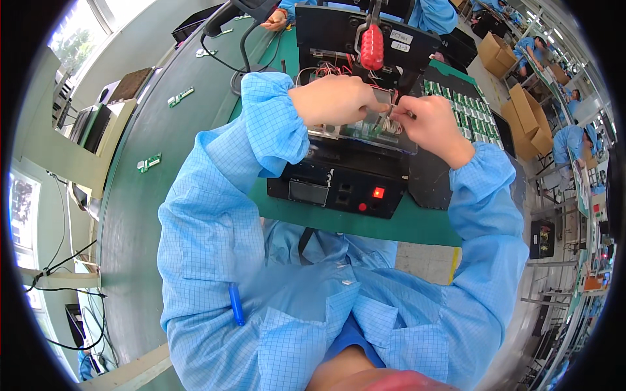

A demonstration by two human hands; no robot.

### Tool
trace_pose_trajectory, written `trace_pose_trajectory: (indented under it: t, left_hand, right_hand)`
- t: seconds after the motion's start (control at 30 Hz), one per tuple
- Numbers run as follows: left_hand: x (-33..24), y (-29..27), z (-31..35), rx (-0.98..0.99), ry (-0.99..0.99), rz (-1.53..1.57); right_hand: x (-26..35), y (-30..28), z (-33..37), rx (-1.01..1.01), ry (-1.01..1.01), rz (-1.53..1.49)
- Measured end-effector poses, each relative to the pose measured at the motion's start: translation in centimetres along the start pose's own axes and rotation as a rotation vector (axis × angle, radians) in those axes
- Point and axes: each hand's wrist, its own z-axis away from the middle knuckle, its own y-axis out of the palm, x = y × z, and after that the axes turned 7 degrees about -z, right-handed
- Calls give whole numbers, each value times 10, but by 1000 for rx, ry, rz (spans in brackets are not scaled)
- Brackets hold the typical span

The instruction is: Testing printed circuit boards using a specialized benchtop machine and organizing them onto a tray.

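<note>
A black test fixture [300, 176] sits in front of me on the green bench mat, with a lit red switch on its front. Over its clear plate [372, 138], my left hand [336, 101] is closed, its fingertips near the middle. Close beside it, my right hand [433, 124] pinches at some thin wires or small parts; whatever lies between its fingers is too small to make out. Above both hands hangs the red grip [372, 49] of a clamp lever. Red wires [332, 70] run behind my left hand.
To the right, rows of small green circuit boards [473, 114] lie on a black tray. Two single boards [149, 163] [181, 96] rest on the left bench. A black stand [241, 81] rises at the far left of the fixture. Another person's hand [275, 21] shows beyond. Cardboard boxes [527, 120] stand right.
</note>
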Motion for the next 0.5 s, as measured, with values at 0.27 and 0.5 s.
trace_pose_trajectory:
  t: [0.27, 0.5]
  left_hand:
    - [5, 5, -2, -74, 71, -40]
    - [8, 5, -1, -70, 81, -38]
  right_hand:
    - [-5, 2, 1, -53, 11, -47]
    - [-9, 3, 2, -58, 11, -77]
